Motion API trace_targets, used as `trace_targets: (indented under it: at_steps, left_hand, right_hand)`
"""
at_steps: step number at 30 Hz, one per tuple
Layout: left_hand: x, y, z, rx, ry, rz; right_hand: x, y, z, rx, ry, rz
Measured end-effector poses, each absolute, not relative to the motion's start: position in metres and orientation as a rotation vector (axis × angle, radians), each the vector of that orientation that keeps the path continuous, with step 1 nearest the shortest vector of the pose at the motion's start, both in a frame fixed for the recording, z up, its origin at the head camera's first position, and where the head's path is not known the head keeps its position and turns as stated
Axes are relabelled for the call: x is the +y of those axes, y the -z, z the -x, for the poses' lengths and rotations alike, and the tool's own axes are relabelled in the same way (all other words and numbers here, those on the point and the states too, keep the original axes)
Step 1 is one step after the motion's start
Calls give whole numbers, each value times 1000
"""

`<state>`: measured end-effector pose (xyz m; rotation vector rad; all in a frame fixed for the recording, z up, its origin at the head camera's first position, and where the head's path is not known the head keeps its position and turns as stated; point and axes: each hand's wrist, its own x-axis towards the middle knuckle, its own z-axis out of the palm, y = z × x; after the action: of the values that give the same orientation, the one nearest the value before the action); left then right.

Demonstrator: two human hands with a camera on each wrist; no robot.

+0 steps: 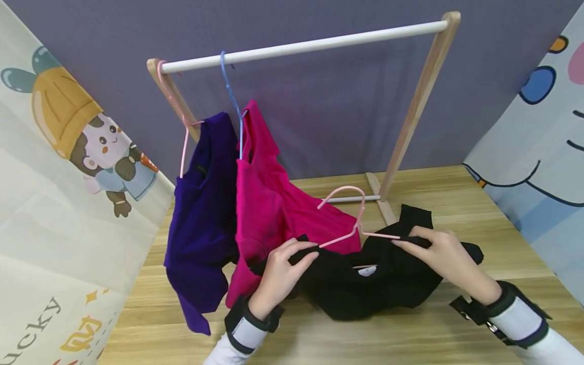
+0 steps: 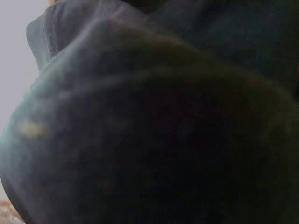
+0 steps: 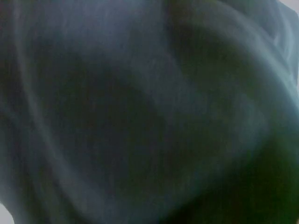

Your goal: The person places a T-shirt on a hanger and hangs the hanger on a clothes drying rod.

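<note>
A black garment (image 1: 365, 289) with a white neck label hangs between my two hands over the wooden table. Inside its shoulders sits a pink hanger (image 1: 358, 223), its hook upright above the neckline. My left hand (image 1: 284, 271) pinches the left shoulder, thumb and fingers close to the hanger's arm. At the other shoulder my right hand (image 1: 449, 258) pinches cloth and hanger between thumb and fingers. Dark cloth (image 2: 154, 130) fills most of the left wrist view. The right wrist view also shows little but blurred black fabric (image 3: 140, 112); neither hand appears there.
Behind stands a rack with a white rail (image 1: 310, 47) and wooden posts (image 1: 417, 109). At its left end hang a purple garment (image 1: 201, 228) on a pink hanger and a magenta garment (image 1: 264, 197) on a blue hanger (image 1: 231, 96). Printed panels flank the table (image 1: 182, 334).
</note>
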<state>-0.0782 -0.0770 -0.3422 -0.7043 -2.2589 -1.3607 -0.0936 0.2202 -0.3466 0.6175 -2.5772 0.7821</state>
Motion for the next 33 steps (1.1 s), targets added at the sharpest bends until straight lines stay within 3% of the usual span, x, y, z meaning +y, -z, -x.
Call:
trace_targets:
  at_steps: [5,11,23,33]
  left_hand:
    - [-83,367,89,-2245,1356,646]
    - [-90,375,94,-2195,1331,644]
    - [-88,349,88,-2180,1337,680]
    - [-102,367,103,-2186,1265,539]
  right_hand:
    - [232,336,87,-2707,-822,-621]
    - [257,331,82,-2643,-841,-881]
    - [278,304,65,-2792,-1068,-1163]
    - [291,287,56,-2838,-816,-751]
